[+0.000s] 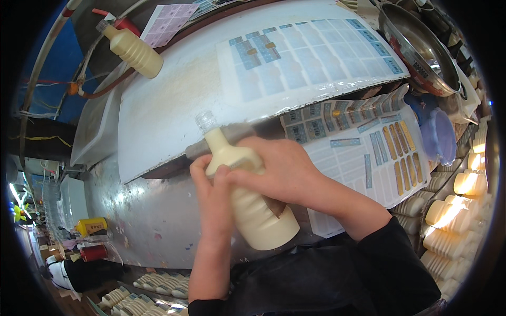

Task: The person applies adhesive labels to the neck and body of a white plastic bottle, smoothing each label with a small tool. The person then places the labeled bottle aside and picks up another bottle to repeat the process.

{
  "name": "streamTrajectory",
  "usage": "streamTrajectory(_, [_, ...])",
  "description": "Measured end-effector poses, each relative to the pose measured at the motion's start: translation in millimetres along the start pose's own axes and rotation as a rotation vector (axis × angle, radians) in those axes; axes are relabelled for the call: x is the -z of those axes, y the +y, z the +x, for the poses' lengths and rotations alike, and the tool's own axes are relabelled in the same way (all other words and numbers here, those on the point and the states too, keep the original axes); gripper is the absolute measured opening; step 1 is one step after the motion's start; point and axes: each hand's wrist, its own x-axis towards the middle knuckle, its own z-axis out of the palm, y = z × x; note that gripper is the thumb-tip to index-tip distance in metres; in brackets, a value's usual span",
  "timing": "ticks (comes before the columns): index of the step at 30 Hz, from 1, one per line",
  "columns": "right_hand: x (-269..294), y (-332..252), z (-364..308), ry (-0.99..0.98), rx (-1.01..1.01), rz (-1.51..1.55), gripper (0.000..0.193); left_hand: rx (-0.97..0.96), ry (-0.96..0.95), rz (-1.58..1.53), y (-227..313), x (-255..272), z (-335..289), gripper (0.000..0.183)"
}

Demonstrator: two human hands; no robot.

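Gripping a cream bottle (pixel 252 204) in half-closed left hand (pixel 213 185) and right hand (pixel 284 167), tilting it right beside the white board (pixel 174 100)!

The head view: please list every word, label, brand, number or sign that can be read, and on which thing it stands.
No text can be quoted.
Held cream ribbed plastic bottle: apparent label partly covered by right hand, unreadable.
White sheet with pale blue labels: print too small.
Lower white sheet with blue and gold labels: too small.
Yellow plastic container: print too blurred.
Round metal pan: dark sticker, too small.
Pink paper sheet: too small.
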Motion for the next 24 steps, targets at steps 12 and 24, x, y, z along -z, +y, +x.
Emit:
streamTrajectory(12, [-9.4, 31.8, 0.6, -0.089, -0.014, 0.504, 0.047, -0.039, 0.017, 0.129, -1.3, -1.1, -1.7, 0.034])
streamTrajectory(24, [-5.3, 11.3, 2.9, -0.037, -0.096, 0.385, 0.037, -0.144, 0.006, 0.139, -8.6, 2.4, 1.8, 0.033])
